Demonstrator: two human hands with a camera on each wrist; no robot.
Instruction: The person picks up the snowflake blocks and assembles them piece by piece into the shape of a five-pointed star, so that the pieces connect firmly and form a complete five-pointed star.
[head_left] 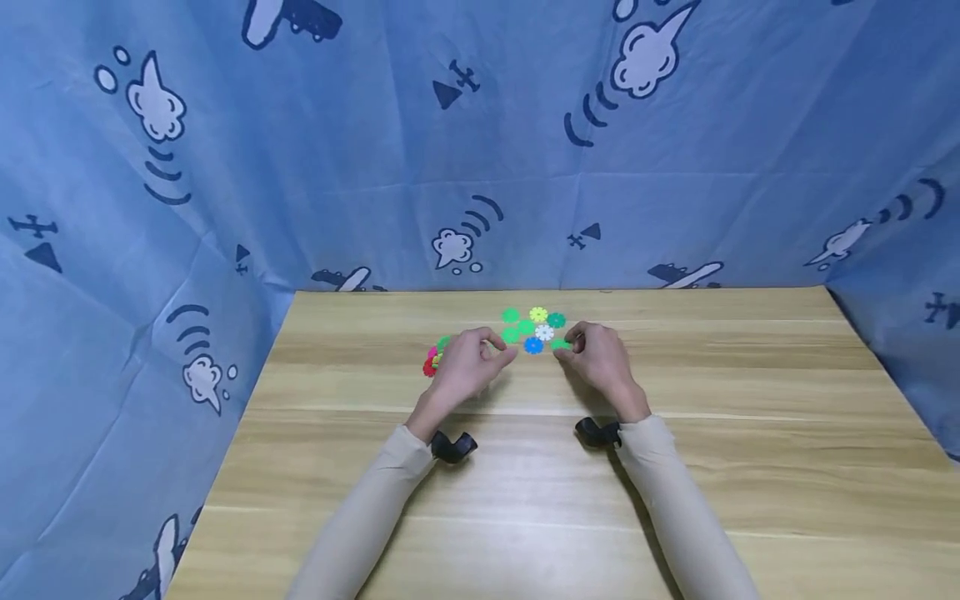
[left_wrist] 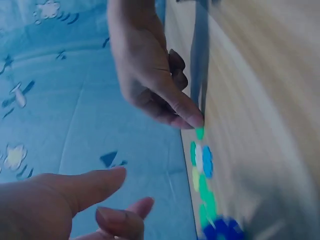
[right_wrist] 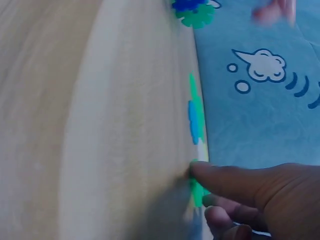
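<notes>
Flower-shaped plastic discs lie in a loose cluster near the table's far edge. Among them are a blue disc, a white disc, a yellow disc, a dark green disc and several light green ones. At the cluster's right side my right hand pinches a light green disc between thumb and finger, low at the tabletop. My left hand hovers left of the cluster, thumb and forefinger apart and nothing between them. Partly behind it sits a small pile with a red disc.
The wooden table meets a blue patterned curtain at the back and sides. A dark blue disc shows low in the left wrist view. Black wrist mounts sit by both sleeves, just above the tabletop.
</notes>
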